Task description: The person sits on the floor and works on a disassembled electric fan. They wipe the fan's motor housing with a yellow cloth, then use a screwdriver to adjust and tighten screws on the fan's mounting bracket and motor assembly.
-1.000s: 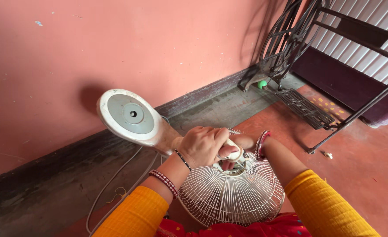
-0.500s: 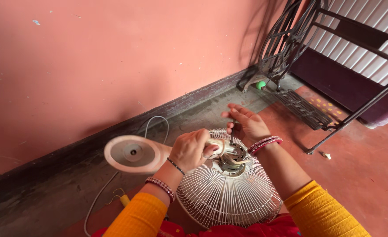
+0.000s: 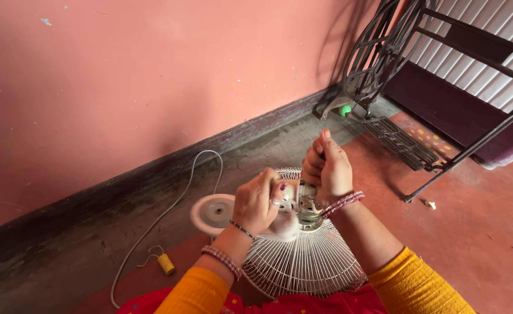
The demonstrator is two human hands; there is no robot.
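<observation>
Head cam, looking down: the left hand (image 3: 260, 202) has its fingers wrapped around the cream plastic motor housing (image 3: 294, 209) of a table fan, right at the hub of the white wire fan guard (image 3: 309, 261) lying over the lap. The right hand (image 3: 326, 168) is fisted above the hub, fingers closed on something I can't make out. The round white fan base (image 3: 212, 212) rests on the grey concrete floor (image 3: 94, 256), with a white power cord (image 3: 169, 209) trailing beside it.
</observation>
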